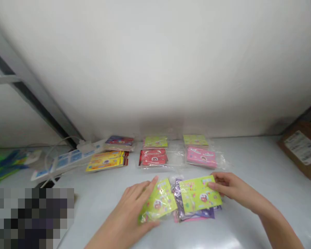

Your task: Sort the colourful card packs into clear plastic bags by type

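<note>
Bare forearms reach in from the bottom of the view, ending in a left hand (123, 216) and a right hand (230, 185). Right hand's grip is narrow, its fingers (215, 186) closed over the right end of a lime-green card (198, 193), which seems pinched there, though the thumb is hard to make out. That card's long axis runs across the person, tilted slightly up to the right, so the right hand is the nearer one to it. Printed with small round cartoon pictures, it has a glossy plastic sheen. Left hand's grip is spread wide around a second lime-green card (158, 202), just left of the first and wrapped in clear plastic. Purple and pink packets (194, 215) lie beneath the first card. Beyond it, on a white worktop (251, 155), sit red (152, 157), pink (201, 157) and yellow packets (105, 160), with a white power strip (72, 157) farther left and a cardboard box (302, 152) farther right.
</note>
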The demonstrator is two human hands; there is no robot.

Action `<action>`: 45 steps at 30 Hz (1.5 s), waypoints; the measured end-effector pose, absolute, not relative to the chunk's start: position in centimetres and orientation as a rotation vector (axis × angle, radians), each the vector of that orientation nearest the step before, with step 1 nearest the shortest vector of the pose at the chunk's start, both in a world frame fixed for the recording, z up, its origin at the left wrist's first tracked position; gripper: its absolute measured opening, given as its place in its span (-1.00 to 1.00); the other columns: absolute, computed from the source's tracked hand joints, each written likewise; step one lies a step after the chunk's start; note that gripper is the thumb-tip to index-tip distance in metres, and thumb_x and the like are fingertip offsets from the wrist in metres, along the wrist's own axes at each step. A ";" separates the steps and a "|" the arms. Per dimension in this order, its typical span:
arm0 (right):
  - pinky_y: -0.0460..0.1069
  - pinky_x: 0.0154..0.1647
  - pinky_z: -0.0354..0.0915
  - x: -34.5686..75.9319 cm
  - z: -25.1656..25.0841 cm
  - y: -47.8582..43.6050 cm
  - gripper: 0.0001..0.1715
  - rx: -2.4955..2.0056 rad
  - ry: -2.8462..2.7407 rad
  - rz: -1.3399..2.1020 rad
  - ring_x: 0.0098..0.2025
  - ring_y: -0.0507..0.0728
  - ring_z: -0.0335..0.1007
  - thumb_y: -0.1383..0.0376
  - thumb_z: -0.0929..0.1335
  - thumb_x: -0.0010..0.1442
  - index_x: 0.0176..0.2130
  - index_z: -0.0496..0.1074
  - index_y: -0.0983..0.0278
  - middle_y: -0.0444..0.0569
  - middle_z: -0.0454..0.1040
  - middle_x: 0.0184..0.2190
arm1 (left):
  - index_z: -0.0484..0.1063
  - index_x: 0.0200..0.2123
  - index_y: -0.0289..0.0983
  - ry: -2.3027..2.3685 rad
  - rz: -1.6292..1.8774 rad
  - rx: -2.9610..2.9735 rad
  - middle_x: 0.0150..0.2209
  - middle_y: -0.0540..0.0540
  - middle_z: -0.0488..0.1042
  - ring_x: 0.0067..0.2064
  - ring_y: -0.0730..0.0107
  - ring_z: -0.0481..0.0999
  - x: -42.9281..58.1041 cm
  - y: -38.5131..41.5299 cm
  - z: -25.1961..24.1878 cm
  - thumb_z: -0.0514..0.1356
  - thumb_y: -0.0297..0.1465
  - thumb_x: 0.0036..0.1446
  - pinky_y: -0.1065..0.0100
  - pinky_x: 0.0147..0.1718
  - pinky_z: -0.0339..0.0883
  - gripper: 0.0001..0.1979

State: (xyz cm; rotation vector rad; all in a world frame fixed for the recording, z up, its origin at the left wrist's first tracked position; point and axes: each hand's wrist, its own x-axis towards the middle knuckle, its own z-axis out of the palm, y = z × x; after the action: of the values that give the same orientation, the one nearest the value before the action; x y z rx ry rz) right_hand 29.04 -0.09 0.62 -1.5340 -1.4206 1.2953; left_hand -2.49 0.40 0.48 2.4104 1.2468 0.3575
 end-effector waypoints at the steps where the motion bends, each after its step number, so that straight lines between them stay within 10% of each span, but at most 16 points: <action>1: -0.13 -0.62 0.11 29.1 0.7 -0.1 -0.65 -1.530 -1.406 1.246 -0.58 0.01 0.22 0.05 0.41 -0.09 -0.59 0.41 0.29 -0.14 0.35 -0.64 | -0.23 0.24 0.05 1.246 0.359 2.410 0.15 -0.05 0.19 0.11 0.10 0.20 -2.5 0.4 0.5 0.26 -0.37 -0.04 0.09 0.05 0.14 -0.10; 35: -0.07 -0.50 0.25 26.9 0.2 0.3 -0.57 -1.446 -1.017 1.458 -0.50 0.10 0.41 -0.02 0.39 -0.07 -0.47 0.42 0.31 -0.08 0.45 -0.58 | -0.18 0.24 0.00 1.104 0.398 2.459 0.10 -0.08 0.24 0.07 0.11 0.23 -1.0 -0.6 0.4 0.24 -0.48 -0.09 0.11 0.02 0.18 -0.10; 45: -0.16 -0.73 -0.07 25.5 -0.2 0.2 -0.45 -1.360 -1.167 1.361 -0.72 -0.11 0.04 -0.01 0.36 -0.02 -0.13 0.36 0.28 -0.13 0.42 -0.54 | -0.27 0.25 0.03 1.125 0.386 2.435 0.14 -0.07 0.20 0.09 0.11 0.22 -0.8 -0.8 0.6 0.25 -0.40 -0.04 0.11 0.03 0.18 -0.08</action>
State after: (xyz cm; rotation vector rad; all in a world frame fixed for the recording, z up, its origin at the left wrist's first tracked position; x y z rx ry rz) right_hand 25.54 0.19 -0.17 -1.3602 -1.1672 1.3612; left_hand -0.77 -0.82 0.60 2.4350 1.1250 0.3860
